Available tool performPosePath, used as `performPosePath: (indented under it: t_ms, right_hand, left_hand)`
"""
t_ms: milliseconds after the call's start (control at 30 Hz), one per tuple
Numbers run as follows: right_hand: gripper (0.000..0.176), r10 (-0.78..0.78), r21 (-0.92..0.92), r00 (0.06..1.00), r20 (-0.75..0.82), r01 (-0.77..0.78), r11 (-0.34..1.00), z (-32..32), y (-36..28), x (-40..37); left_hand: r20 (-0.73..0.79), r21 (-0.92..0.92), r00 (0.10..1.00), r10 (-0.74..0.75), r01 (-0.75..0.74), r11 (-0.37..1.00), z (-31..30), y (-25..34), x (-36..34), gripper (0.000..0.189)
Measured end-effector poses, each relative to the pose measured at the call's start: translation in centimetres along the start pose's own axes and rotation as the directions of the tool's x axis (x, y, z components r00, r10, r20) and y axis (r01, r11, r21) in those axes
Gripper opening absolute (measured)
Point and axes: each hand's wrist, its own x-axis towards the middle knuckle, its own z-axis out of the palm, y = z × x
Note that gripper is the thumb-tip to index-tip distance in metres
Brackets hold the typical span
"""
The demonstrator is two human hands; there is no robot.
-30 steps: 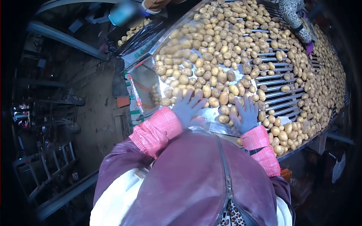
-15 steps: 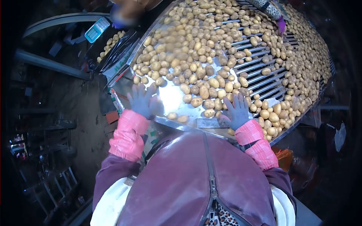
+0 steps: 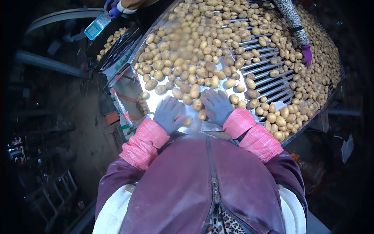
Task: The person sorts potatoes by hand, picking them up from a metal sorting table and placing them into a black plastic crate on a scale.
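Note:
My left hand, in a grey glove, lies palm down over the near left part of the shiny metal sorting table, its fingers stretched out. Close by on the right, my right hand is also flat with fingers spread, grey-gloved, beside a potato at its thumb side. Another potato lies between the two hands. Just beyond my fingertips sit several loose potatoes. Neither hand grips anything; whether the palms touch the metal is hidden.
Metal roller bars slope across the table, with a heap of potatoes on the right. A co-worker's purple-gloved hand reaches into it. At upper left, another person's gloved hand is at a light blue plastic item, near a potato-filled container.
My hands have come closer together, the left moving right and the right moving left. Several potatoes near the front edge have shifted or gone. The co-worker's purple glove has moved right and nearer.

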Motion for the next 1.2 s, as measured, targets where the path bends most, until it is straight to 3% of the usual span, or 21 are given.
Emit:
performPosePath:
  t_ms: [67,167,267,333,433,467,567,700,800,900,933,1033,1133,1200]
  right_hand:
    - [0.064,0.059,0.031,0.984,0.167,-0.065,0.997,-2.4,0.1,-0.4]
    - [0.066,0.022,-0.061,0.972,-0.235,-0.037,0.997,0.6,3.9,-2.8]
    - [0.066,0.058,-0.174,0.957,-0.286,-0.111,0.978,2.2,6.8,-3.6]
    - [0.061,0.077,-0.221,0.931,-0.357,-0.164,0.961,2.0,8.1,-4.4]
    - [0.055,0.264,-0.060,0.835,-0.482,-0.332,0.941,0.8,9.5,-5.2]
    - [0.048,0.231,-0.045,0.783,-0.577,-0.313,0.949,-0.2,9.2,-6.0]
    - [0.045,0.278,0.086,0.757,-0.591,-0.283,0.955,-1.0,9.0,-6.5]
    - [0.037,0.249,0.160,0.808,-0.535,-0.192,0.968,0.4,7.4,-2.4]
    - [0.037,0.175,0.099,0.835,-0.522,-0.145,0.984,1.2,5.9,2.2]
    - [0.042,-0.006,0.006,0.876,-0.483,0.010,1.000,0.8,3.9,6.1]
    - [0.042,-0.038,-0.079,0.902,-0.430,0.005,0.997,1.1,3.4,6.8]
    - [0.046,-0.055,-0.243,0.976,-0.209,0.003,0.970,0.9,2.0,8.7]
    - [0.051,0.061,-0.228,0.998,0.014,-0.056,0.972,0.4,2.6,10.9]
    - [0.048,0.087,-0.196,0.996,0.033,-0.079,0.977,0.1,3.2,11.4]
  left_hand:
    - [0.030,-0.025,0.999,0.020,-0.019,1.000,-0.4,0.1,0.1,0.053]
    - [0.104,-0.172,0.991,0.086,-0.067,0.983,-2.1,2.2,2.0,0.043]
    - [0.125,-0.041,0.915,0.384,-0.381,0.923,-0.9,4.0,3.9,0.043]
    - [0.240,0.089,0.882,0.406,-0.436,0.895,-1.2,4.2,4.9,0.046]
    - [0.193,0.163,0.926,0.324,-0.355,0.920,-0.1,2.9,5.6,0.048]
    - [0.140,0.166,0.952,0.273,-0.294,0.941,0.5,2.2,5.6,0.048]
    - [0.150,0.224,0.972,0.180,-0.211,0.952,1.1,0.6,5.9,0.042]
    - [0.038,0.218,0.986,0.162,-0.166,0.962,1.2,0.4,5.7,0.038]
    - [-0.025,0.071,0.979,0.205,-0.202,0.977,-1.1,2.5,4.4,0.038]
    - [-0.041,-0.159,0.969,0.245,-0.249,0.955,-1.4,2.5,2.4,0.029]
    - [0.013,-0.217,0.979,0.203,-0.196,0.956,-2.1,2.9,2.2,0.025]
    - [-0.109,-0.288,0.972,0.206,-0.229,0.930,-2.4,2.5,1.2,0.026]
    - [-0.150,-0.309,0.984,0.096,-0.139,0.941,-2.3,2.6,0.2,0.029]
    - [0.088,-0.658,0.965,-0.247,0.243,0.713,-2.0,2.4,-0.2,0.031]
